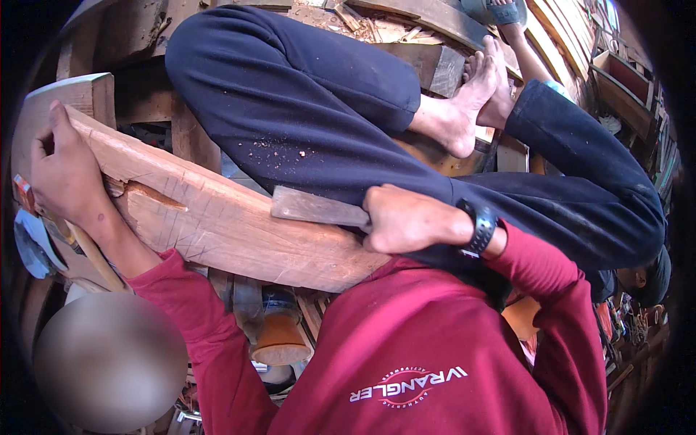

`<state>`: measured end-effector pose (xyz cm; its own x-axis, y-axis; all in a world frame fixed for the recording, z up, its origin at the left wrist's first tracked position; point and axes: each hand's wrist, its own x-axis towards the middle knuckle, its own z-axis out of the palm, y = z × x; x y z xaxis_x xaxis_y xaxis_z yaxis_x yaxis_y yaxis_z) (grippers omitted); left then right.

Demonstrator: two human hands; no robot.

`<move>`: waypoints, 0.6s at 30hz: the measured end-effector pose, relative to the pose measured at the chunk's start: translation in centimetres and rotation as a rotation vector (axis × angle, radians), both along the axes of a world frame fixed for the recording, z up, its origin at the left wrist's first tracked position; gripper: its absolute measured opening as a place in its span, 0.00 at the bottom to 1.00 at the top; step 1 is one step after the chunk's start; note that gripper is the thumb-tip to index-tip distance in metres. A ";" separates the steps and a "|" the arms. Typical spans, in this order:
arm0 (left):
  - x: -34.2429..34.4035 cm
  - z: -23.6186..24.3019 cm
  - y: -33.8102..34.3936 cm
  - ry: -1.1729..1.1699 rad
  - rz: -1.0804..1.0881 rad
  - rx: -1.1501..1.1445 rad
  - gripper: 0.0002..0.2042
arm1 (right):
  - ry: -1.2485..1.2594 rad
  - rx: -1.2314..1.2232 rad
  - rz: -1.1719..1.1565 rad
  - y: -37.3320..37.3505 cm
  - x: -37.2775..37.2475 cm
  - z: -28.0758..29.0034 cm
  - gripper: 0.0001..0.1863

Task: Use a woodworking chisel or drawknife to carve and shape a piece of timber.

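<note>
A thick, slightly curved wooden board (pixel 232 225) lies slanting across my lap, its near end against my red sweatshirt. Pencil lines mark its face, and a splintered, elongated recess is cut near its left end. My left hand (pixel 69 174) grips the board's left end, with one finger extended up along the edge and the other fingers mostly hidden. In my closed right hand (pixel 413 217) is a worn, flat wooden mallet (pixel 312 208) by its narrow end. Its broad end points left, over the board's upper edge.
Wood chips (pixel 279 154) dot my dark trousers. A light wooden handle (pixel 96 257) lies below my left wrist. An orange-brown container (pixel 281 337) stands below the board. Another person's sandalled foot (pixel 502 11) shows at the top, and timber pieces (pixel 413 14) lie around.
</note>
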<state>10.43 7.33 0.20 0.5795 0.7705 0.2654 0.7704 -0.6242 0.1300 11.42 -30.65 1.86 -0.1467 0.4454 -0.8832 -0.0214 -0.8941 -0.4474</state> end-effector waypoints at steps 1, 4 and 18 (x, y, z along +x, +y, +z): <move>0.1 -0.1 0.0 -0.012 -0.004 0.002 0.30 | 0.016 -0.029 0.006 0.3 0.3 -0.3 0.16; 0.0 -0.1 0.0 -0.009 0.005 0.002 0.30 | -0.036 -0.024 -0.012 -0.6 -0.2 -0.4 0.17; 0.0 0.2 -1.2 -0.072 -0.042 0.011 0.28 | -0.040 0.035 -0.038 -0.1 -0.2 -0.1 0.17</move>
